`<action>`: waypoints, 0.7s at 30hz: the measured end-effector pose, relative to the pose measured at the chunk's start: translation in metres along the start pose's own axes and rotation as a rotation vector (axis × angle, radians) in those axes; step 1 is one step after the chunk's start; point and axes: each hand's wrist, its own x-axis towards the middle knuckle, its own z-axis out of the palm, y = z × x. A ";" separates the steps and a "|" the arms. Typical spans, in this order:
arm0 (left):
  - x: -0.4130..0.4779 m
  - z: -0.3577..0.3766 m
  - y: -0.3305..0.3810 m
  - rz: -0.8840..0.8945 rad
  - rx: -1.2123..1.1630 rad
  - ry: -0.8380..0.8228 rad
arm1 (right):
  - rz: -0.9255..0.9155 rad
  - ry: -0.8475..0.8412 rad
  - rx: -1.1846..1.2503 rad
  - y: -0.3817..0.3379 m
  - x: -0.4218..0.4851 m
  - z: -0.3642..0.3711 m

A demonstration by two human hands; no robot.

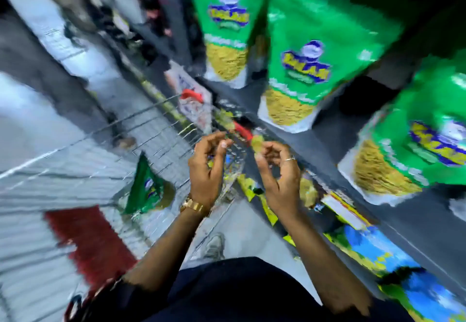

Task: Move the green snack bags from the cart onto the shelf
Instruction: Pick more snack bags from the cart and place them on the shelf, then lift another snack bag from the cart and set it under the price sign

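Bags on shelf: three green snack bags stand upright along the shelf (pixel 335 150), one toward the far end (pixel 227 27), one in the middle (pixel 300 54), one at the near end (pixel 416 135); each sits close to the shelf's front edge.
Bags in cart: one green snack bag (pixel 146 188) shows inside the wire cart (pixel 75 170), leaning near the cart's shelf-side wall; whether others lie lower in the basket cannot be told through the blur.
Progress, as a judgement: most of the visible stock is placed; at least the one bag in the cart is left to move.
Left hand (pixel 205 168): empty, fingers curled with thumb and fingertips near each other, clamped on nothing, above the cart's shelf-side edge.
Right hand (pixel 278 170): empty, fingers likewise curled, just beside the shelf's front edge.
Hands, relation: apart, a clear gap between them, neither touching a bag.
Open room on shelf: dark gaps between the middle bag and the near-end bag, and behind the row; a further bag looks likely to fit there.
Edges to mind: the cart's wire rim on lifting out; the shelf's front edge, since the standing bags could tip if nudged.
Lower shelf: yellow and blue packets (pixel 378 253) below, not part of the task.
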 end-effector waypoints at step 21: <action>-0.065 -0.180 -0.180 -1.430 0.013 0.265 | 0.553 -1.371 -0.573 0.105 0.045 0.293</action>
